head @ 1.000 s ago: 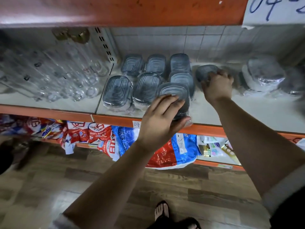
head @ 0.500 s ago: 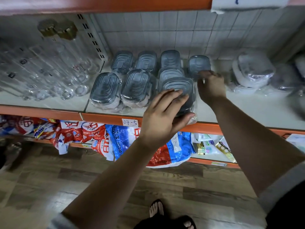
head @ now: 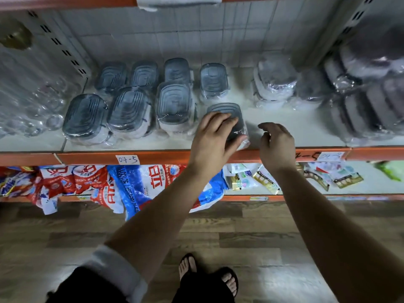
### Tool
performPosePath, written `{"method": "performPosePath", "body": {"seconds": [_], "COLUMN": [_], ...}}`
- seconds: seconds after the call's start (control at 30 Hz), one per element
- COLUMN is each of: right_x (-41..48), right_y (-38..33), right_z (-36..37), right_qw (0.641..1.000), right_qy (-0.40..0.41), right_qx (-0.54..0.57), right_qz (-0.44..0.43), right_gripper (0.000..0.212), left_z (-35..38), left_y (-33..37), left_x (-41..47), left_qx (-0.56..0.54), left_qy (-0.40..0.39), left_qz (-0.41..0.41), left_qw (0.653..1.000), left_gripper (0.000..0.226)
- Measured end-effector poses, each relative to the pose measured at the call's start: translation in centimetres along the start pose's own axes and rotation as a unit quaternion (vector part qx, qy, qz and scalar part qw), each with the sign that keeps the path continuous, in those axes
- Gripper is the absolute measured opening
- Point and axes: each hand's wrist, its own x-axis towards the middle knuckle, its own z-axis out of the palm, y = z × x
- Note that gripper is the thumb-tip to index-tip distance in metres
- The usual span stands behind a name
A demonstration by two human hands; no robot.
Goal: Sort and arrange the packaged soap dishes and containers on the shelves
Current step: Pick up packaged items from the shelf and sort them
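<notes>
Far to the left of the fingers, clear bottles (head: 32, 101) lie crowded on the shelf (head: 301, 130). Just left of the fingers, seven grey-lidded containers (head: 175, 103) in plastic wrap stand in two rows, four behind and three in front. On the shelf's orange lip below them a paper tag (head: 127, 159) reads "04-5" in handwriting. Lower down, red and blue detergent bags (head: 140, 184) carry large Chinese characters lying sideways, which I cannot read with confidence.

The left hand (head: 215, 138) holds the front container (head: 227, 111), its fingers (head: 218, 120) spread over the lid and the thumb hooked against the near right side. This pack sits at the right end of the front row, a little apart from its neighbour and close to the lip, with its wrap reaching the edge. The right hand (head: 276, 145) hovers just to the right, loosely curled and holding nothing.

The likely trouble is the slick wrap. A grip from above on the lid could slide, and this near the lip the pack could tip off onto the floor. A hard push leftward could also knock the neat front row askew.

Right of the fingers, white wrapped containers (head: 273, 84) sit towards the back. A second tag (head: 330, 156) on the lip is partly hidden behind the right wrist, and its writing is unclear.
</notes>
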Motion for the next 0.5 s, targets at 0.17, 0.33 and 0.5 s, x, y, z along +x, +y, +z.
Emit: {"method": "performPosePath", "body": {"seconds": [0.17,0.33,0.5], "right_x": [-1.4,-1.5,-2.2], "right_y": [1.0,1.1,-0.4], "right_z": [-0.6,-1.0,-1.5], "right_qw": [1.0,1.0,0.999], "right_qy": [-0.01,-0.018,-0.041], "right_qx": [-0.001,0.002,0.008], "right_qz": [-0.009,-0.004,-0.014], "right_gripper": [0.028,0.028,0.029], "left_z": [2.3,3.5,3.8], "left_y": [-1.1,-2.0,-1.9], "left_x": [1.6,3.1,2.3], "left_qx": [0.042,0.103,0.189], "left_qy": [-0.054,-0.094,-0.193], "left_qz": [-0.052,-0.038,-0.056], "left_qw": [0.996,0.989,0.961], "left_gripper": [0.045,0.048,0.055]}}
